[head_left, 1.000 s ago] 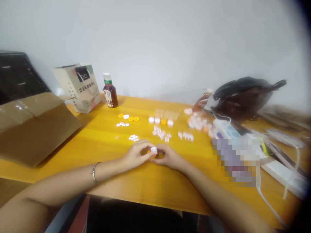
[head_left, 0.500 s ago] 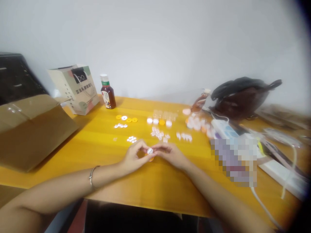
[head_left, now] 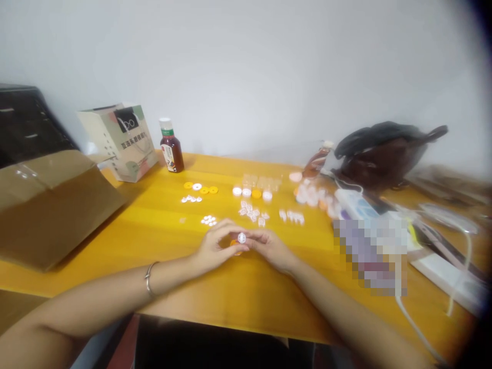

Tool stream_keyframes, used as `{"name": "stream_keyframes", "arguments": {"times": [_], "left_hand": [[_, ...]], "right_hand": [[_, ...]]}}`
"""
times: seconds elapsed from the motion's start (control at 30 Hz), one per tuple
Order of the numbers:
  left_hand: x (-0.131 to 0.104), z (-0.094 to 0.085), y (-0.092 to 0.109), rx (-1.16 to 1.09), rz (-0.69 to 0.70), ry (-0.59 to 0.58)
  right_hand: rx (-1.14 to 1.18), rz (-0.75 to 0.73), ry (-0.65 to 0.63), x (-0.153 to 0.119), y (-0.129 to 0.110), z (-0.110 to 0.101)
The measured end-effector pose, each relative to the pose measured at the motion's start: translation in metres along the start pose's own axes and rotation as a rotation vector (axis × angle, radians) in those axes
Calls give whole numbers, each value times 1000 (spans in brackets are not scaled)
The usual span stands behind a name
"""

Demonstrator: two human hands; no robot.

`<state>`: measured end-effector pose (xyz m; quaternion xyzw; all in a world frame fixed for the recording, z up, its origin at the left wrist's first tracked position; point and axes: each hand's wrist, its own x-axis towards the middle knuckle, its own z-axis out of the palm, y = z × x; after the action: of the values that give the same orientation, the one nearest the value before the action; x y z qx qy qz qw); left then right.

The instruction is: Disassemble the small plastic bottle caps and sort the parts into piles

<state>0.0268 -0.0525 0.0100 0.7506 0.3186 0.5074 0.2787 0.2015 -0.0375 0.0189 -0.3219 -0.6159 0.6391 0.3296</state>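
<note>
A small white round plastic piece [head_left: 242, 238] with a patterned face sits between the fingertips of both hands, just above the table. My left hand [head_left: 218, 244] is closed in a pinch at its left side, and the thumb reaches under it. From the right, the thumb and fingers of my right hand [head_left: 271, 249] pinch the same piece. An orange round part [head_left: 235, 246] shows partly behind my left thumb; whether it is held or lies on the table, I cannot tell. Just beyond my left hand lies a group of small white discs [head_left: 208, 220].
Farther back are orange and white rings [head_left: 204, 190], a row of round caps [head_left: 246, 192], small white parts [head_left: 249, 210] and a pile of caps [head_left: 311, 195]. A cardboard box [head_left: 54, 205], paper bag [head_left: 132, 143] and bottle [head_left: 171, 148] stand left. A power strip [head_left: 442, 279] lies right.
The white piece has shifted slightly right and up between my fingertips, and its face has turned. More of the orange part shows now. Both hands stay in nearly the same place.
</note>
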Motion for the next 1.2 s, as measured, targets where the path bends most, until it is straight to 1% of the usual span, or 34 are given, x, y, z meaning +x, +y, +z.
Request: {"name": "stream_keyframes", "arguments": {"times": [0.2,0.27,0.37,0.47,0.6,0.67,0.77,0.87,0.93,1.1,1.2], "left_hand": [[-1,-2,-2,-13,-5,-9],[0,-3,-3,3,24,-13],[0,-5,-3,38,83,-53],[0,-5,-3,76,101,-84],[-1,-5,-6,91,62,-6],[0,-6,-8,93,75,9],[2,-10,-13,141,163,-18],[6,-16,-16,241,287,-56],[8,-18,-17,311,359,-72],[8,-18,-20,438,440,-74],[6,-18,-19,479,481,-107]], "right_hand": [[7,8,30,-1,-3,0],[20,17,54,-1,-2,0],[37,13,86,1,1,-1],[48,14,119,2,4,0],[37,26,135,3,3,2],[25,29,132,3,1,2],[-3,12,174,2,-1,2],[-48,-20,232,2,-2,1],[-70,-36,244,2,-3,1],[-106,-77,241,0,-4,4],[-125,-86,248,-1,-6,5]]}}
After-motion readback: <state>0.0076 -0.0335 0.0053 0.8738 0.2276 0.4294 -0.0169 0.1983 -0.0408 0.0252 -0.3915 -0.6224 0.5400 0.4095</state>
